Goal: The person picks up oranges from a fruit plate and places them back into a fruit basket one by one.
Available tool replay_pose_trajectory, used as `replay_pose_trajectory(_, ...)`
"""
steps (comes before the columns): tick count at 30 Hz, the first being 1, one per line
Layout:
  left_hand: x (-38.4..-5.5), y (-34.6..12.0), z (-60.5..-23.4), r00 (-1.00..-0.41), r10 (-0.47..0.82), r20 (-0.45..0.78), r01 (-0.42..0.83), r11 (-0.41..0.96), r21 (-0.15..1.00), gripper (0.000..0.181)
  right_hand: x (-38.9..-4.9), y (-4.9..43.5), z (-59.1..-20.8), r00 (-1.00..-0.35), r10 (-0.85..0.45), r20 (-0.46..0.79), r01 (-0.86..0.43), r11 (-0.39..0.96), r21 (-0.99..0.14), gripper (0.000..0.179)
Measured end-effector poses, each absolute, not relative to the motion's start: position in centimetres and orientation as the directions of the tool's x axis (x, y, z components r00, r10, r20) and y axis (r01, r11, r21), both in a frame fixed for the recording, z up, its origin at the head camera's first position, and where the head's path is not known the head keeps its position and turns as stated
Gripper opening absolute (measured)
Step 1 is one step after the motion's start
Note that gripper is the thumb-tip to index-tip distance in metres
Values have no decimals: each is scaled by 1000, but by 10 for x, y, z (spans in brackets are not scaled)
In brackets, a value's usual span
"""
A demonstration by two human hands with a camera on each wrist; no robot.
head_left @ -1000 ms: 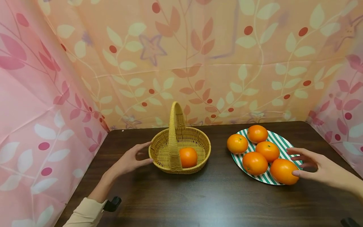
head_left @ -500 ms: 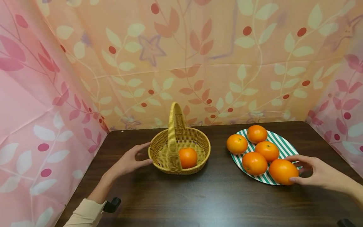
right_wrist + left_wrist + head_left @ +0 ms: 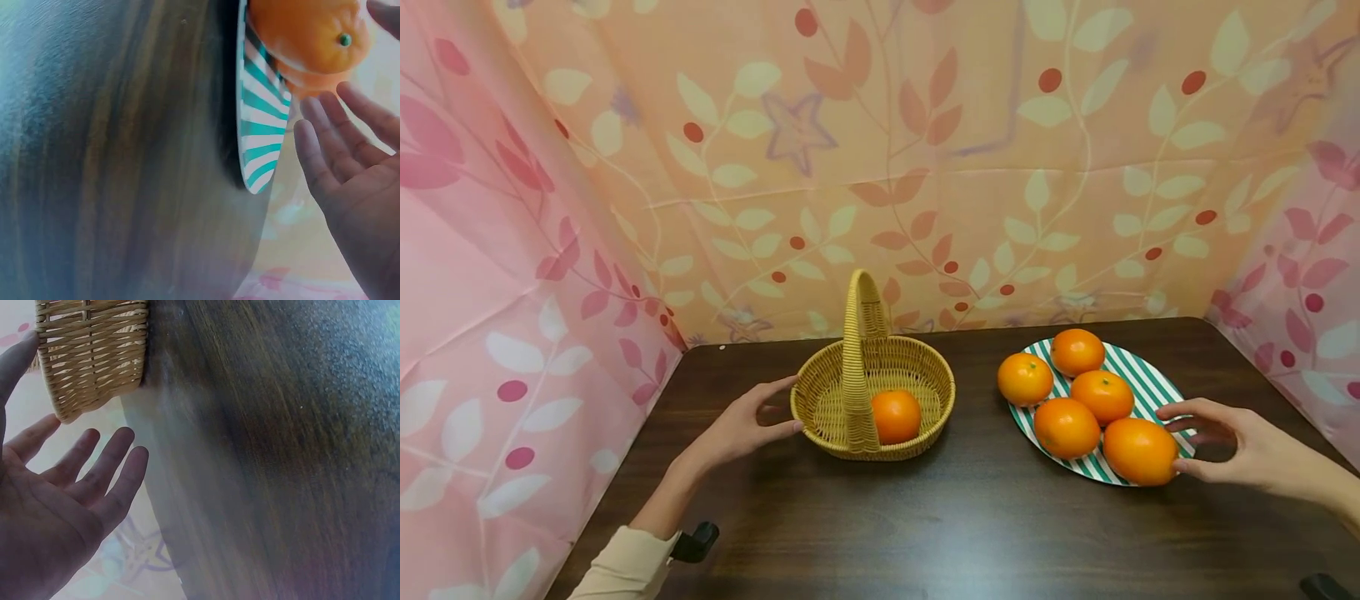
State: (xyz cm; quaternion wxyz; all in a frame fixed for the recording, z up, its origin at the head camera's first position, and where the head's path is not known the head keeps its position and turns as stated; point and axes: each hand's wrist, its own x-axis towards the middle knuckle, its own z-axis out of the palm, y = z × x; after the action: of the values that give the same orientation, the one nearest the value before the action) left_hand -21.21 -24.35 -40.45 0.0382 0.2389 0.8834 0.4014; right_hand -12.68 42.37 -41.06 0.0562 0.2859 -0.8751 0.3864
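My left hand (image 3: 741,425) is at the left side of a yellow wicker basket (image 3: 820,442) with a tall handle. Its thumb and index fingertips are right at the rim, while the other fingers (image 3: 119,450) stay relaxed below the basket wall. One orange (image 3: 896,417) lies inside the basket. At the right, several oranges sit on an oval plate (image 3: 1150,383) with green and white stripes. Beside the nearest orange (image 3: 1141,452), my right hand (image 3: 1240,442) is spread, thumb tip at the fruit's right edge and fingers (image 3: 322,150) apart from it over the plate's rim.
The dark wooden table (image 3: 865,533) carries the basket left of centre and the plate at right. Behind it hangs an orange leaf-patterned cloth (image 3: 925,167), with a pink cloth (image 3: 490,333) at the left. A black wrist mount (image 3: 696,543) shows near the left sleeve.
My right hand moved in against the nearest orange, then drew back slightly with fingers spread. That orange and its neighbours shifted a little left. The left hand and basket stayed put.
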Motion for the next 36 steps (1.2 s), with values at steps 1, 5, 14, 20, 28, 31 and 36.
replay_pose_trajectory(1,-212,-244,-405,-883,451,126,392,565,727,74,-126,424,-410,-837,-451,309,-533,547,-645,66)
replay_pose_trajectory(5,-214,-244,-406,-885,449,123,389,567,726,75,-125,426,-408,-849,-439,295,-516,566,-643,73)
replay_pose_trajectory(14,-214,-243,-406,-881,454,131,401,570,717,76,-125,426,-407,-837,-470,280,-527,555,-644,87)
replay_pose_trajectory(20,-213,-243,-406,-879,457,133,402,563,722,74,-124,422,-415,-874,-438,210,-455,587,-670,78)
replay_pose_trajectory(28,-212,-242,-406,-883,453,122,390,564,728,76,-127,419,-418,-860,-448,242,-490,599,-634,66)
replay_pose_trajectory(31,-213,-242,-406,-883,452,124,392,568,724,76,-128,421,-414,-857,-451,250,-502,617,-606,67)
replay_pose_trajectory(36,-213,-243,-407,-885,449,126,389,563,729,76,-131,426,-402,-859,-431,275,-506,641,-577,70)
